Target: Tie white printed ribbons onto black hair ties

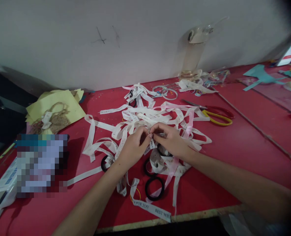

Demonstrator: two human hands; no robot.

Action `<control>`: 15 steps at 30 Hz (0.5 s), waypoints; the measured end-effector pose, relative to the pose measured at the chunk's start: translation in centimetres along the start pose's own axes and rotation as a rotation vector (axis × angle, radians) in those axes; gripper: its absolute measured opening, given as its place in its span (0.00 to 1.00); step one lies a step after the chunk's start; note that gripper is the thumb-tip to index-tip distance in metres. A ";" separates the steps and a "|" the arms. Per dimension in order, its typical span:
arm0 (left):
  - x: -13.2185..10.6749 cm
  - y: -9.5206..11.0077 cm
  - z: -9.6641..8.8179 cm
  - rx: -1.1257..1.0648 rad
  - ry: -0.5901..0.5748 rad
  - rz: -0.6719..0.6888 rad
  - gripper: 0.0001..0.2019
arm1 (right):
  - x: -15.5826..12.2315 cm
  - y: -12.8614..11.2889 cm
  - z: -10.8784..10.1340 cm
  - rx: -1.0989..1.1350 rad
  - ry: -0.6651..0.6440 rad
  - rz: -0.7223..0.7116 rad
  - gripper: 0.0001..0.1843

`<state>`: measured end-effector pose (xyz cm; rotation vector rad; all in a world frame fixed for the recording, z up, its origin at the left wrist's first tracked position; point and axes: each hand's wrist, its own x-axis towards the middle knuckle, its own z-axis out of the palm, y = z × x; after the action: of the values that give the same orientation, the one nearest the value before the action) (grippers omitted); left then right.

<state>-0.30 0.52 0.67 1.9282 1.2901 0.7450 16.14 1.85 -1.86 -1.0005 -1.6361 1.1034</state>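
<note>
My left hand [135,144] and my right hand [169,139] meet at the fingertips over a tangle of ribbon. Both are closed in a pinch on a white printed ribbon [152,144], whose short end hangs just below the fingers; the exact grip is partly hidden. Loose white ribbon [106,126] with dark lettering spreads around and under the hands, mixed with a pink ribbon [189,124]. Nearer to me lie a black ring-shaped band [145,189] and a ribbon strip [151,208] reading "BEST WIS". Another black band [103,164] rests beside my left wrist.
Scissors [219,118] with red and yellow handles lie right of the ribbons. Behind are a ribbon bundle [138,93] and clear rings [170,94]. Yellow paper [73,113] with twine is at left, near a blurred-out object [42,164]. A cord [258,129] crosses the red table [236,160].
</note>
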 end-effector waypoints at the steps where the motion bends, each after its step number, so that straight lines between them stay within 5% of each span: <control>1: 0.0 0.0 0.0 0.002 0.000 -0.001 0.07 | 0.0 -0.1 0.0 -0.008 0.000 0.000 0.06; 15: 0.0 -0.1 0.1 0.002 -0.027 -0.018 0.07 | 0.0 0.0 0.1 0.010 -0.003 -0.014 0.06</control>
<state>-0.25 0.52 0.50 1.9199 1.2903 0.7062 16.10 1.84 -1.92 -0.9802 -1.6364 1.1030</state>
